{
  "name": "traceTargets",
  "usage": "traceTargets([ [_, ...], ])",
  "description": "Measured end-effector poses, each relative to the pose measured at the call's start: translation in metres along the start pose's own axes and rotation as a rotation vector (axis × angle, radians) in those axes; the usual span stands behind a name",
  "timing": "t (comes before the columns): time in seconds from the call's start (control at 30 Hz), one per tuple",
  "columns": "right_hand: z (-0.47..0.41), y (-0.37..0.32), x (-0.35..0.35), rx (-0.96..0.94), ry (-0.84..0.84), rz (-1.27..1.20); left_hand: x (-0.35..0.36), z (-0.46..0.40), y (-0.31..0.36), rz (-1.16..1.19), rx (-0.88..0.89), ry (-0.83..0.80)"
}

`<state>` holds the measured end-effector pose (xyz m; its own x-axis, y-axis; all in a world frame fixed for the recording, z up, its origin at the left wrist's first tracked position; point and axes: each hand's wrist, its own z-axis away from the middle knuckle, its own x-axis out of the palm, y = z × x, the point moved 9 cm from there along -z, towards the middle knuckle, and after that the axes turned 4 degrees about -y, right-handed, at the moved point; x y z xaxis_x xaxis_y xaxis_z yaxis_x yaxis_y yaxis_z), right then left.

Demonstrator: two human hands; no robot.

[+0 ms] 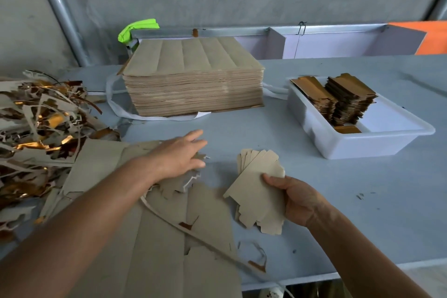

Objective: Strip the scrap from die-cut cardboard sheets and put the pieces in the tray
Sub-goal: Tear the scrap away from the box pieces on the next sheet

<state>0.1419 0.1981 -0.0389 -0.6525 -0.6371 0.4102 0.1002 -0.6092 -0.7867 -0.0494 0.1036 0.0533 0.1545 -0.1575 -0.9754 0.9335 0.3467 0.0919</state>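
My right hand point(298, 199) grips a fanned bunch of stripped cardboard pieces point(260, 189) just above the table, thumb on top. My left hand point(180, 156) lies flat with straight fingers on the ragged edge of a die-cut cardboard sheet point(169, 237) that spreads across the near table. A white plastic tray point(358, 145) at the right holds two stacks of finished pieces point(348, 101), gold side showing on some. A tall stack of uncut-looking brown sheets point(193, 80) stands at the back centre.
A heap of torn scrap with gold foil point(41, 128) fills the left side. Small scrap bits point(256, 264) lie near the front edge of the table. White strapping point(116, 109) loops around the tall stack. A green cloth point(137, 28) hangs on the metal rail behind.
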Motion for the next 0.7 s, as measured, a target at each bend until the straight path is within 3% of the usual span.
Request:
traceTargets([
  [0.1,0.001,0.0,-0.001,-0.001,0.0,0.007,-0.031,0.007,0.015,-0.487,0.014,0.092],
  [0.17,0.001,-0.001,0.0,-0.004,-0.013,0.01,-0.051,0.019,0.029,-0.578,0.055,0.234],
  [0.2,0.001,-0.001,0.0,-0.005,-0.02,0.006,-0.054,0.025,0.03,-0.513,0.056,0.241],
  [0.3,0.001,0.0,0.001,-0.01,-0.059,-0.012,-0.015,0.04,0.019,-0.137,0.004,-0.057],
  [0.37,0.002,-0.001,0.002,-0.012,-0.077,-0.011,0.028,0.055,0.01,-0.121,-0.061,-0.271],
  [0.43,0.002,-0.001,0.003,-0.014,-0.094,-0.008,0.056,0.066,-0.011,-0.048,-0.187,-0.319],
  [0.53,0.001,-0.001,0.005,-0.015,-0.116,-0.005,0.061,0.071,-0.033,0.02,-0.285,-0.168],
  [0.7,0.006,0.0,0.016,-0.011,-0.127,0.029,0.044,0.067,-0.017,0.105,-0.163,0.226],
])
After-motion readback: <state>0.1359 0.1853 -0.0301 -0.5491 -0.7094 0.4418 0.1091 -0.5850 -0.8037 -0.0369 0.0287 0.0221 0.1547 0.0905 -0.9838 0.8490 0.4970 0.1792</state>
